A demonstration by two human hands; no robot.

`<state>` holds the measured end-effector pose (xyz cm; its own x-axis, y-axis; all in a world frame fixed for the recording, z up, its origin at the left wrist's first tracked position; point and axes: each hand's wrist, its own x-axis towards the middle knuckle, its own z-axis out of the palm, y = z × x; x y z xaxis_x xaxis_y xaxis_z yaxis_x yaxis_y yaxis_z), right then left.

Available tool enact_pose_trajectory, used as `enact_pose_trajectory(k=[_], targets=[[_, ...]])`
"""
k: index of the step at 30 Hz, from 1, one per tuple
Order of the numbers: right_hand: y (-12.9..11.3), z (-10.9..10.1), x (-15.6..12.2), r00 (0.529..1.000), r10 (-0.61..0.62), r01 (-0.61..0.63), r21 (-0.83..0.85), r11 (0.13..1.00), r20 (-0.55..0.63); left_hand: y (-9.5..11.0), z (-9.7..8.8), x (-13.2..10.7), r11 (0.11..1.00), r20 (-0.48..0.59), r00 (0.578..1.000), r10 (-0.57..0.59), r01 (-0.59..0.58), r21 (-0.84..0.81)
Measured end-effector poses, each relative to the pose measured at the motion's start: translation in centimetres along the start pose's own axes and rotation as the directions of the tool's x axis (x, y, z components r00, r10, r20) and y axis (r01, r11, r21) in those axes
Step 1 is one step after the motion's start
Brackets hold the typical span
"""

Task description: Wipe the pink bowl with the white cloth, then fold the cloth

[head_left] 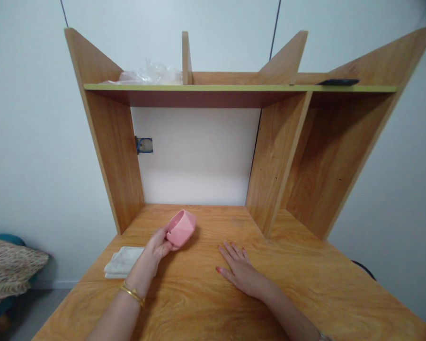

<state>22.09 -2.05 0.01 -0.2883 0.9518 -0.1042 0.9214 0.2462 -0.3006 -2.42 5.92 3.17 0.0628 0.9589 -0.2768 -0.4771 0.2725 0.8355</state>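
Note:
My left hand (158, 245) grips a small pink faceted bowl (181, 227) by its rim, tilted on its side with the opening facing left, just above the wooden desk (206, 293). A gold bangle circles that wrist. My right hand (239, 270) lies flat on the desk a little to the right of the bowl, fingers stretched out and together, holding nothing. A folded white cloth (122, 262) lies on the desk just left of my left wrist.
A wooden hutch stands at the desk's back, with upright dividers (275, 166) forming side compartments. Its upper shelf (234, 88) carries a clear plastic bag (151, 75) at left and a flat dark object (339, 82) at right. A patterned cushion (10, 267) sits at far left.

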Motion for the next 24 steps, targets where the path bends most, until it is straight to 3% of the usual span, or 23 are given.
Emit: enact_pose_trajectory(k=[5, 13, 24], targets=[[0.0, 0.0, 0.0, 1.0, -0.003, 0.003, 0.005, 1.0, -0.008, -1.6, 1.6, -1.3, 0.992, 0.059, 0.992, -0.11, 0.113, -0.052], [-0.1, -0.1, 0.0, 1.0, 0.001, -0.001, -0.003, 1.0, 0.0, -3.2, 2.8, -2.4, 0.983, 0.014, 0.994, 0.104, -0.101, -0.152], [-0.5, -0.6, -0.2, 1.0, 0.021, -0.021, -0.023, 1.0, -0.015, -4.5, 3.2, -2.2, 0.981, 0.003, 0.982, 0.187, -0.187, -0.057]])
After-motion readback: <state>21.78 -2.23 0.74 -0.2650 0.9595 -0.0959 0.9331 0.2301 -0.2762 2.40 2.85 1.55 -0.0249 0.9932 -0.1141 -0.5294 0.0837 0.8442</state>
